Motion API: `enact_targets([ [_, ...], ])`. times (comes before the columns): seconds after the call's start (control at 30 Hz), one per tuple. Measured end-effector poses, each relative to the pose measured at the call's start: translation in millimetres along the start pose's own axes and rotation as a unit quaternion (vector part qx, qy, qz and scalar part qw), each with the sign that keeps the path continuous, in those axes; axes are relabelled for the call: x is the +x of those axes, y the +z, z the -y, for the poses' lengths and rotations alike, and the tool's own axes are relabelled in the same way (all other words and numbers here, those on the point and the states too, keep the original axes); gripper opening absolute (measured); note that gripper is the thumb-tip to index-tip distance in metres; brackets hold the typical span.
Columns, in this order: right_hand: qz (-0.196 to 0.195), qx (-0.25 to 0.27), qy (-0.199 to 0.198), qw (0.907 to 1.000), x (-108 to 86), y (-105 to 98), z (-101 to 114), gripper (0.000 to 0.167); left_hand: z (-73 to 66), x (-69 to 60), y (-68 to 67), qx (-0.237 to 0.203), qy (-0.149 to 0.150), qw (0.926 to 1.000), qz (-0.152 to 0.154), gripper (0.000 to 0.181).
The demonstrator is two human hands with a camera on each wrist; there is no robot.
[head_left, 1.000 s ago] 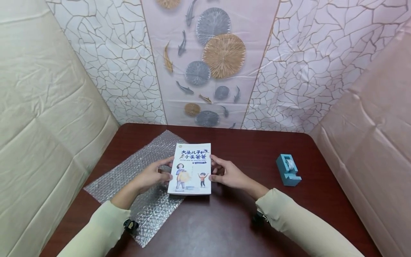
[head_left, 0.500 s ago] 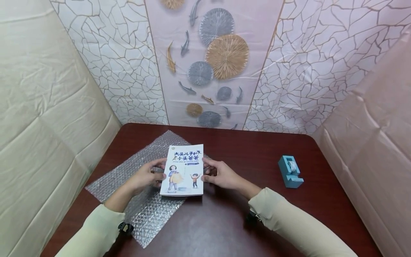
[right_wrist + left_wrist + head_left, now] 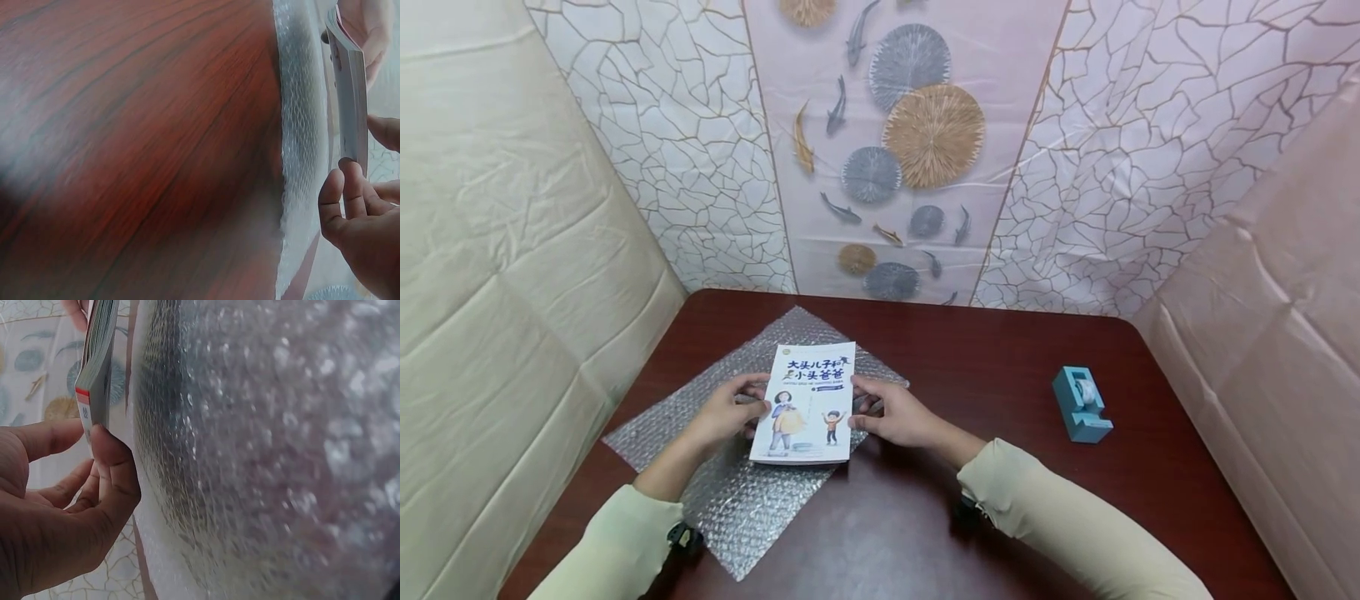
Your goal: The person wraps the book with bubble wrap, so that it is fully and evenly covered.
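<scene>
The book (image 3: 805, 408) sits further left than a second ago, shifted by both hands from across the right edge of the bubble wrap (image 3: 760, 508) to a place mostly over it, just left of the centre of the frame. The left hand (image 3: 727, 411) pinches the book's left edge between thumb and fingers, and the right hand (image 3: 898, 414) pinches its right edge the same way, so each grip is narrow and holding. The cover faces up, with dark blue lettering above a woman and a child. Both wrist views show a small gap between the book and the bubble wrap, so it is held just above the sheet. The bubble wrap lies slantwise on the dark red tabletop (image 3: 970, 367), one corner pointing to the lower left of centre. A teal tape dispenser (image 3: 1086, 429) stands at the right of the frame, well apart from the right hand. Pale sleeves (image 3: 617, 533) enter from the lower corners.
</scene>
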State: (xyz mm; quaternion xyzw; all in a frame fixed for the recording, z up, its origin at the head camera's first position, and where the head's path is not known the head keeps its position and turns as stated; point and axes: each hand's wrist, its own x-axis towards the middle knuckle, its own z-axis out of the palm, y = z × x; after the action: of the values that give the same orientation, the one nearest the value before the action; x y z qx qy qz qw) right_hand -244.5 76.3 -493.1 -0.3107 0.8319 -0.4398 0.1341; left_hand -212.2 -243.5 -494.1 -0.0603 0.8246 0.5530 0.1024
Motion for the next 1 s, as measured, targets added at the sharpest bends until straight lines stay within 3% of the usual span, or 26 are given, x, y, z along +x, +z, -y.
enact_targets([
  [0.67,0.013,-0.023,-0.011,0.9996,20.8,25,9,0.073,9.5,-4.0,-16.4,0.060,-0.008,0.9968,-0.052,0.058],
  [1.0,0.001,-0.077,-0.038,0.9963,28.1,36,9,0.065,11.0,-3.3,-21.1,0.075,-0.024,0.9950,-0.061,0.056],
])
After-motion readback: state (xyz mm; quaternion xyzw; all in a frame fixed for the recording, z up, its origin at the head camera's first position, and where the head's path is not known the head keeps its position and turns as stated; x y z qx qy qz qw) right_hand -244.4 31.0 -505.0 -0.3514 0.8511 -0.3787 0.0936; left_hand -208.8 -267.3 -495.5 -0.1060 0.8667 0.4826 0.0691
